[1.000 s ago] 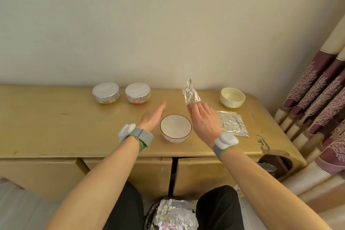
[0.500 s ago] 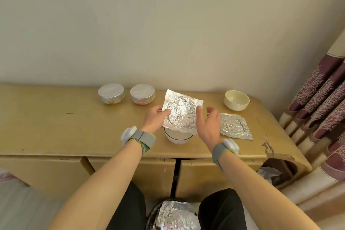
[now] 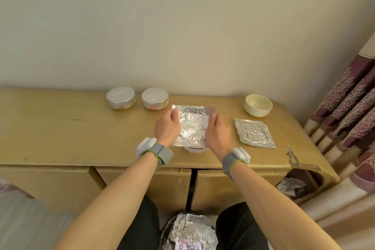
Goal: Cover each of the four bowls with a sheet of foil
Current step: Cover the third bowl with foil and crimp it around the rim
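Observation:
A crinkled foil sheet (image 3: 192, 126) lies flat over a white bowl (image 3: 195, 150), whose lower front edge alone shows. My left hand (image 3: 166, 128) holds the sheet's left edge and my right hand (image 3: 217, 131) holds its right edge, fingers curled down over the sides. Two foil-covered bowls, one (image 3: 120, 98) and the other (image 3: 155, 98), stand at the back left. An uncovered cream bowl (image 3: 258, 105) stands at the back right. A second foil sheet (image 3: 254, 133) lies flat on the cabinet top right of my hands.
The worn yellow cabinet top (image 3: 71, 132) has a chipped front right corner. A curtain (image 3: 349, 111) hangs at the right. A dark bin with crumpled foil (image 3: 191, 231) sits between my knees. The wall is close behind the bowls.
The foil sheet went from being held up by my right hand, to spread between both hands, to lowered flat onto the middle bowl, hiding its opening.

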Demonstrator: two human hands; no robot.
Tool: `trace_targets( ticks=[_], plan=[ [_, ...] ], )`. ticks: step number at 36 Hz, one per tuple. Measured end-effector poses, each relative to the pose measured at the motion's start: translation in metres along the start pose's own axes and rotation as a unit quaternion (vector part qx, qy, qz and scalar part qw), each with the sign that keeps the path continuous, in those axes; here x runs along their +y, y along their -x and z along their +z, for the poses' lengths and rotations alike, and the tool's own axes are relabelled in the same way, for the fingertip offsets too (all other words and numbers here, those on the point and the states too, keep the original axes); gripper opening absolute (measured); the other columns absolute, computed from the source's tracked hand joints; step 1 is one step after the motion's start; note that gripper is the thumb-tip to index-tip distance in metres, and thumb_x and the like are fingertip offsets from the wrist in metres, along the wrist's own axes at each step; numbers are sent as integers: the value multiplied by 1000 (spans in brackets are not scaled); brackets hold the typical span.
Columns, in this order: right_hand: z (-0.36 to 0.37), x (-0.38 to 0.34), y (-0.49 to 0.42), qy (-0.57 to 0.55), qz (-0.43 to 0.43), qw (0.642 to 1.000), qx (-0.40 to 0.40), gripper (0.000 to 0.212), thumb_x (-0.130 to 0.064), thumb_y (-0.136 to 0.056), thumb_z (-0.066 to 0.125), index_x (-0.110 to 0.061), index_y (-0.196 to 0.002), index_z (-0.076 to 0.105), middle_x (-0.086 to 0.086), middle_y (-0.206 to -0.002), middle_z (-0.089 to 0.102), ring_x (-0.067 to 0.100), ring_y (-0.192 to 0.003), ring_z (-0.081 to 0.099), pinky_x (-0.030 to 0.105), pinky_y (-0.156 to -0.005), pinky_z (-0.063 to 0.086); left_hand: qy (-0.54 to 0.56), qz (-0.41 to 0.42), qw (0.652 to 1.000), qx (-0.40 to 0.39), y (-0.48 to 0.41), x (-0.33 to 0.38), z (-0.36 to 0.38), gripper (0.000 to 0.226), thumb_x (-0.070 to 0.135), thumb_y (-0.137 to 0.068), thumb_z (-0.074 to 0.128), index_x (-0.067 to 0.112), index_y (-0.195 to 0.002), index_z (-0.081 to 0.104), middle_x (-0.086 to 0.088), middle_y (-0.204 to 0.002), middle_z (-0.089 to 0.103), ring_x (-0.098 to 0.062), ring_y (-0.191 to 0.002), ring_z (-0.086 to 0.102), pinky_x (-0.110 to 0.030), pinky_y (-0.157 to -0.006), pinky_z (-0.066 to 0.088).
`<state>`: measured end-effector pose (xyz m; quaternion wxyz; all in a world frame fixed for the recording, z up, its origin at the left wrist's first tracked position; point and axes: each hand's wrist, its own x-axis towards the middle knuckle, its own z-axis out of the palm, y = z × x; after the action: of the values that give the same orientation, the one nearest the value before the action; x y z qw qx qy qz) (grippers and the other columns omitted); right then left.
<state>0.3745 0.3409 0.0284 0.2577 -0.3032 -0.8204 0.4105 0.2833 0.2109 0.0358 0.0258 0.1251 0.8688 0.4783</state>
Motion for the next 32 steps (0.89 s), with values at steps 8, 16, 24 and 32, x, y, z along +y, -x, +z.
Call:
trace_targets(
  ticks=[8,16,24,32],
  plan=[
    [0,10,-1,-10,29,1000,-3,40,-32,-107,34,-17,-72,42,4,-68,53,36,-76,52,37,-66,30,14,6,1000,-24,2,-10,3,47,49,-104,35,15,-74,49,-2,-75,60,-24,-75,55,-35,-66,36],
    [-8,8,-6,-23,42,999,-23,38,-38,-105,34,-21,-72,42,-1,-71,52,27,-73,47,36,-67,32,-39,81,995,-40,0,-6,2,44,52,-104,33,20,-78,52,0,-70,60,-20,-66,55,-36,-63,42],
    [-7,5,-9,-62,72,995,15,47,-37,-106,31,-9,-70,44,8,-64,51,23,-62,43,39,-60,32,1,84,995,-46,1,-10,8,50,50,-104,35,10,-90,61,-10,-79,66,-27,-80,62,-42,-76,48],
    [-8,6,-8,-104,109,988,-35,53,-61,-99,36,-16,-82,57,4,-71,64,24,-73,62,38,-69,47,38,37,999,-3,-3,-10,8,47,53,-103,34,19,-73,46,-3,-68,54,-27,-71,55,-41,-71,45]
  ],
)
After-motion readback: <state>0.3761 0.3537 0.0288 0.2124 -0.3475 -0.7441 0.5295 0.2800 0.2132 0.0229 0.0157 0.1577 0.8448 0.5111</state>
